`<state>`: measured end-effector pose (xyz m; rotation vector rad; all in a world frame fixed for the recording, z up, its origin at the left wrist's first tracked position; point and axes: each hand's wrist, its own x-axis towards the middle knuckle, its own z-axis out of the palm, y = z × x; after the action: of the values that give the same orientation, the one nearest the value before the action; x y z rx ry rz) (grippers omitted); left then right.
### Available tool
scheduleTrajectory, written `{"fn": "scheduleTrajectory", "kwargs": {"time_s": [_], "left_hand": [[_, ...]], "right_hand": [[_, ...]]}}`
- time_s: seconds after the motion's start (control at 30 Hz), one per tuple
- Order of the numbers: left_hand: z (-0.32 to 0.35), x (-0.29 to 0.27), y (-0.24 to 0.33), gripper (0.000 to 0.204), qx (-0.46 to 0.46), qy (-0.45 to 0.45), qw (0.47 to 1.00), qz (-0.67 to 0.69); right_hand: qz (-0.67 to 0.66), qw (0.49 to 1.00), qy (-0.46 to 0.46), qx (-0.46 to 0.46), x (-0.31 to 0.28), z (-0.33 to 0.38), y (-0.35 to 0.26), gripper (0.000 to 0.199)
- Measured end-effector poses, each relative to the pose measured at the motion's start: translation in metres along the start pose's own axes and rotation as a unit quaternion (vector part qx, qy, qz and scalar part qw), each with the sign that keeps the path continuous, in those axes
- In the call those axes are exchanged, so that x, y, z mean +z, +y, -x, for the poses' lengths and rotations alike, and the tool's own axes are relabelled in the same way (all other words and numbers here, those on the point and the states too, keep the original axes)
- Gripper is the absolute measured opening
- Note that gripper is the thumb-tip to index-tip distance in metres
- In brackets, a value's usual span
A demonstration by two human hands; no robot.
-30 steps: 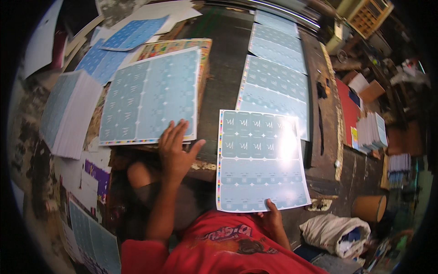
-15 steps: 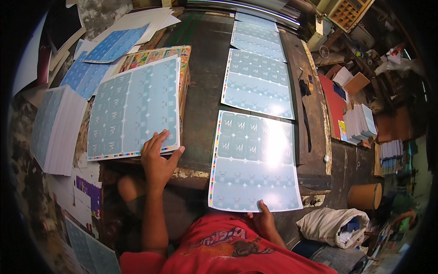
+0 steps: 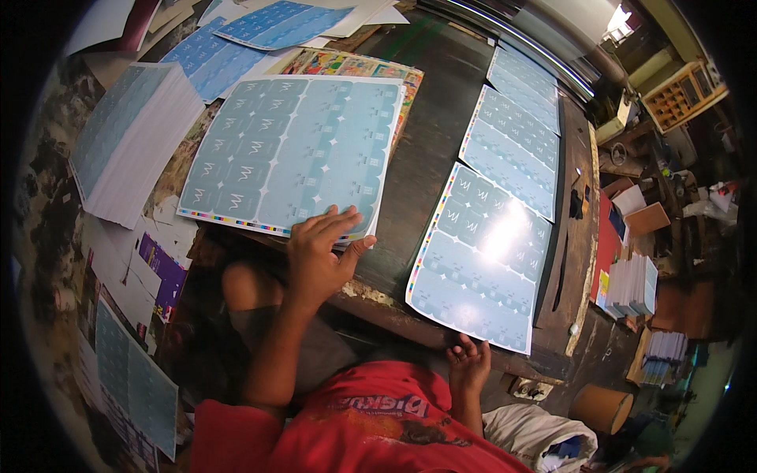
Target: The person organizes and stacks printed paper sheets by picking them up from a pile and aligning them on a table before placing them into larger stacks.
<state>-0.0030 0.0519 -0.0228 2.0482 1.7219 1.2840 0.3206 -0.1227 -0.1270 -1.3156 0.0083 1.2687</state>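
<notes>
My left hand (image 3: 323, 251) lies with fingers stretched over the front right corner of a stack of printed blue-green sheets (image 3: 303, 169). That stack rests on the dark table (image 3: 419, 107), over a sheet with colourful comic-like print (image 3: 347, 65). Just below the front edge of a glossy printed sheet (image 3: 465, 272) is my right hand (image 3: 468, 364), its fingers loosely apart and nothing seen in them. Beyond that sheet, further printed sheets (image 3: 505, 150) run in a row up to a metal roller (image 3: 544, 59).
A thick stack of sheets (image 3: 146, 150) leans at the left, beside loose blue sheets (image 3: 206, 63). Piled booklets (image 3: 631, 285) stand at the right. Near my right arm are a white cloth sack (image 3: 536, 433) and a brown drum (image 3: 601, 408). A wooden compartment tray (image 3: 684, 96) is at the far right.
My right hand has let go of the front sheet, which has moved farther up the table with the row. My left hand stays on the stack. The view has turned.
</notes>
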Motion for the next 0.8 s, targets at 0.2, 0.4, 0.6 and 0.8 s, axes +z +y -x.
{"fn": "scheduleTrajectory", "kwargs": {"time_s": [0.2,0.4,0.6,0.8], "left_hand": [[0.000,0.013,0.004,0.021,-0.061,0.112,0.988,0.090],[0.003,0.019,-0.006,0.029,-0.140,0.188,0.956,0.179],[-0.002,0.020,0.003,0.022,-0.102,0.111,0.979,0.137],[-0.001,0.017,-0.010,0.022,-0.080,0.084,0.992,0.049]], "right_hand": [[0.046,0.992,-0.113,0.021,0.090,0.038,-0.043,0.055],[0.057,0.878,-0.476,0.002,0.333,-0.072,-0.066,0.073],[0.178,0.837,-0.513,0.065,0.504,-0.178,-0.085,0.051],[0.581,0.495,-0.330,-0.555,0.528,-0.102,0.000,0.057]]}}
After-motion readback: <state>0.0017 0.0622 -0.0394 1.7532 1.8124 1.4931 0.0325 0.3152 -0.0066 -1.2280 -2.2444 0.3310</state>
